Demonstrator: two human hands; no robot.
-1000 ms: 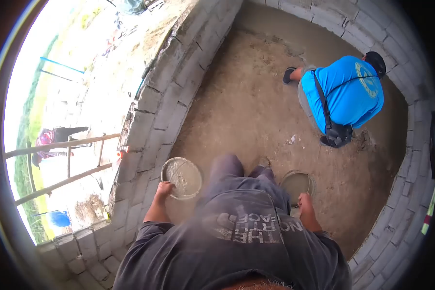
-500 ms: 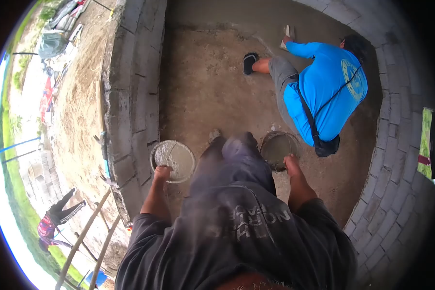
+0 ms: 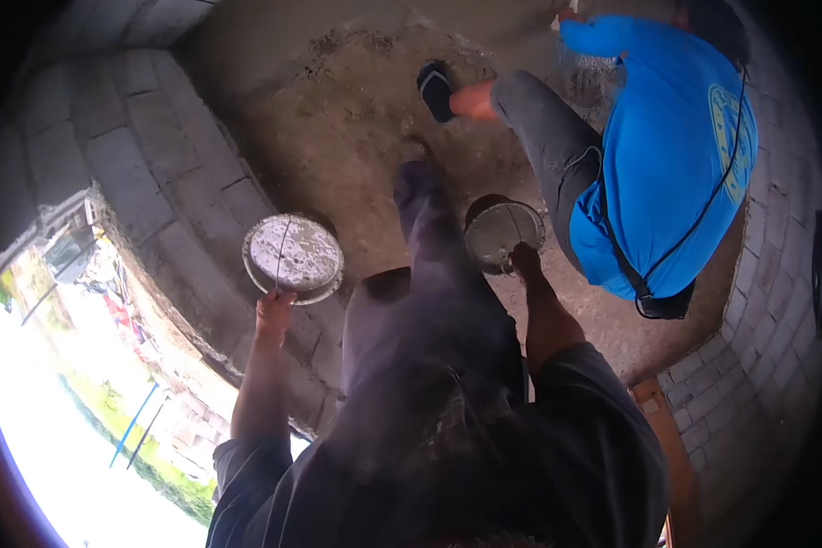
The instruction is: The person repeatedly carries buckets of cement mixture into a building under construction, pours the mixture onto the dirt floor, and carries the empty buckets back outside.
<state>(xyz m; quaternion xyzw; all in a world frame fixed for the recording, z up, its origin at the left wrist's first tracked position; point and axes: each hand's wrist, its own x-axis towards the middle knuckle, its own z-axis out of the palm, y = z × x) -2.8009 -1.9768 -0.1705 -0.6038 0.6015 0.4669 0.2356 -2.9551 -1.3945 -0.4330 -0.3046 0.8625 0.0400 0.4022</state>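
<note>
A bucket (image 3: pixel 294 256) hangs by its wire handle from my left hand (image 3: pixel 275 310), whose fingers are wrapped round the wire. Pale grey wet mix, like mortar, shows at its top. My right hand (image 3: pixel 524 260) grips the wire handle of a second bucket (image 3: pixel 497 239), darker inside, with grey material in it. The two buckets hang on either side of my legs (image 3: pixel 438 247), apart from each other. How full the right bucket is, I cannot tell.
Close on the right, a person in a blue shirt (image 3: pixel 662 155) crouches, one foot in a dark shoe (image 3: pixel 436 91) stretched over the dirt floor (image 3: pixel 338 119). Block walls stand left (image 3: pixel 146 155) and right (image 3: pixel 785 265). Smoother wet grey floor (image 3: pixel 274 27) lies ahead.
My body has moved forward and turned, bringing the crouching person nearer. Both buckets have travelled with my hands, and one leg now reaches ahead.
</note>
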